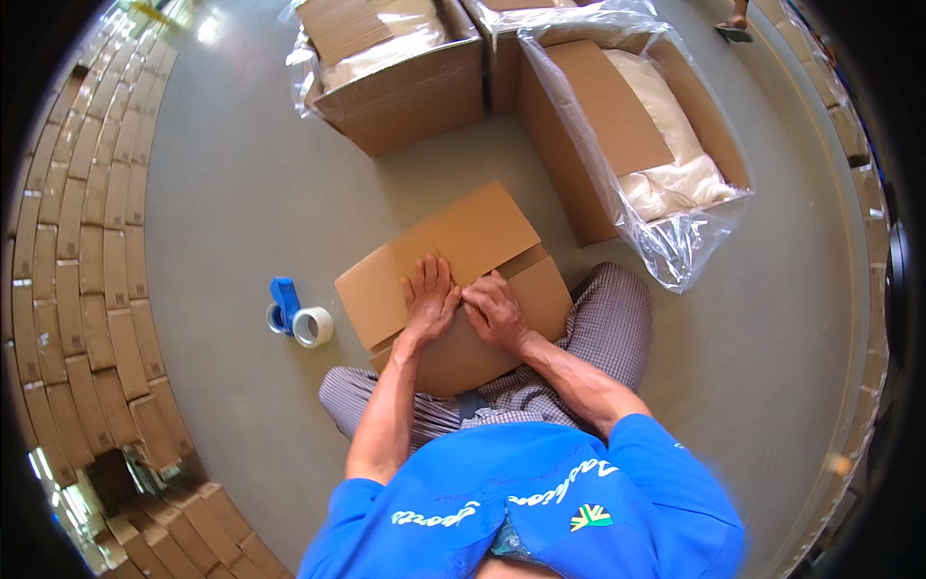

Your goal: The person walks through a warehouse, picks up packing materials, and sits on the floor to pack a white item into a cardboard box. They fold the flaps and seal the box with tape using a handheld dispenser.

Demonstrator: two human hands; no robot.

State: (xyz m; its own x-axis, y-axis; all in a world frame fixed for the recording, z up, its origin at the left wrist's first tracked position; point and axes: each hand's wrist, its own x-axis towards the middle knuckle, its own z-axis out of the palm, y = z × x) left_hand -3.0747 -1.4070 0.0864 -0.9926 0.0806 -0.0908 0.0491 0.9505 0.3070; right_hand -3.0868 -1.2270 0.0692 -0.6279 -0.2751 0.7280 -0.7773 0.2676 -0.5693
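Observation:
A cardboard box (463,224) sits tilted across my lap, between my crossed legs. Its top flaps meet along a seam, with a narrow gap at the right end. My left hand (432,300) lies flat on the far flap, fingers extended and the thumb near the seam. Beside it, my right hand (495,311) has its fingers bent at the seam, against the near flap (456,354). What the right fingertips grip is hidden. Both hands nearly touch at the middle of the box.
Left on the floor are a blue tape dispenser (284,304) and a roll of clear tape (313,327). Ahead stand large open cartons (419,94) (557,159) with plastic liners and pale packed contents. Stacked cartons (79,275) line the left side. A person's sandalled foot (734,30) shows at upper right.

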